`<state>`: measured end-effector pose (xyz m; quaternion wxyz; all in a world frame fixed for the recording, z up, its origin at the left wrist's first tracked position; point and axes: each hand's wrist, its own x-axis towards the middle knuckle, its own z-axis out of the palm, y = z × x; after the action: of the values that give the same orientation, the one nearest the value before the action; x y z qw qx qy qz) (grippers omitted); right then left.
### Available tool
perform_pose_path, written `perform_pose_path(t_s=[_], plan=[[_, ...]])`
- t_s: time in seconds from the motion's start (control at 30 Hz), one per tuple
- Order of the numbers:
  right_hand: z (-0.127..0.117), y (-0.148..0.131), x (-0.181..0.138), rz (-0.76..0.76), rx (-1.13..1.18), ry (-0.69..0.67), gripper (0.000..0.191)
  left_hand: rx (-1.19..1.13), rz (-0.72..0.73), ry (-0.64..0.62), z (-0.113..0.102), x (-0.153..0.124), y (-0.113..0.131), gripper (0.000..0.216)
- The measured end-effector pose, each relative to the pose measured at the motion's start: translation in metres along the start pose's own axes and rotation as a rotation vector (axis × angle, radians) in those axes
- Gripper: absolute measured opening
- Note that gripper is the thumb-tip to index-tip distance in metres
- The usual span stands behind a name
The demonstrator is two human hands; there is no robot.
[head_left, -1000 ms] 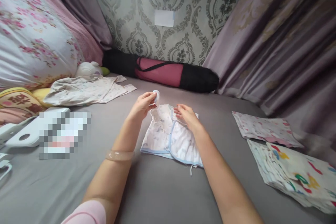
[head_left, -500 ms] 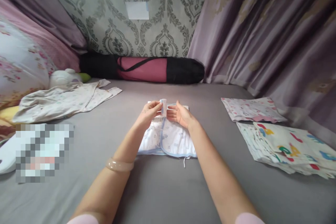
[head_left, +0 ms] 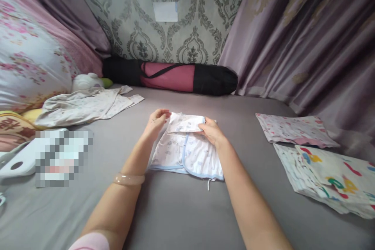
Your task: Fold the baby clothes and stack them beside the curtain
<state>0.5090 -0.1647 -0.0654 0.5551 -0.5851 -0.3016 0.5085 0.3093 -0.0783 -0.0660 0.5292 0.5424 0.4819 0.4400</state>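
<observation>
A small white baby shirt (head_left: 200,156) with blue edging and a faint print lies on the grey bed sheet, its front flaps overlapping. A sleeve is folded across its upper part, with the blue-trimmed cuff towards the right. My right hand (head_left: 211,131) is closed on that cuff, thumb on top and fingers behind the cloth. At the upper left corner of the shirt, my left hand (head_left: 159,120) has its fingers bent together at the fabric edge. A thin white tie sticks out below the hem.
Folded printed cloths (head_left: 295,129) and a colourful folded stack (head_left: 325,175) lie to the right. Further left are a spread light garment (head_left: 84,105), a white object with a hole (head_left: 26,160) and a blurred-out item. A long black and maroon bag (head_left: 168,76) lies along the wall.
The sleeve, bunched between both hands before, now lies flat across the shirt. My right hand has closed on its cuff, and my left hand has shifted left to the shirt's corner. The view has turned slightly left.
</observation>
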Motion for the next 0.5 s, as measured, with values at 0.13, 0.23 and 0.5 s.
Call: perform_pose_path(t_s=[0.13,0.23,0.5], plan=[[-0.004,-0.003,0.001,-0.016,-0.019,0.022,0.038,0.305,0.123,-0.115,0.008,0.001,-0.018,0.039],[-0.006,0.002,0.006,-0.035,-0.059,0.051,0.040,0.618,0.232,-0.220,0.011,-0.002,-0.029,0.049],[-0.017,0.024,0.027,-0.184,-0.532,0.222,0.053,1.131,0.207,-0.337,0.012,-0.012,-0.035,0.056]])
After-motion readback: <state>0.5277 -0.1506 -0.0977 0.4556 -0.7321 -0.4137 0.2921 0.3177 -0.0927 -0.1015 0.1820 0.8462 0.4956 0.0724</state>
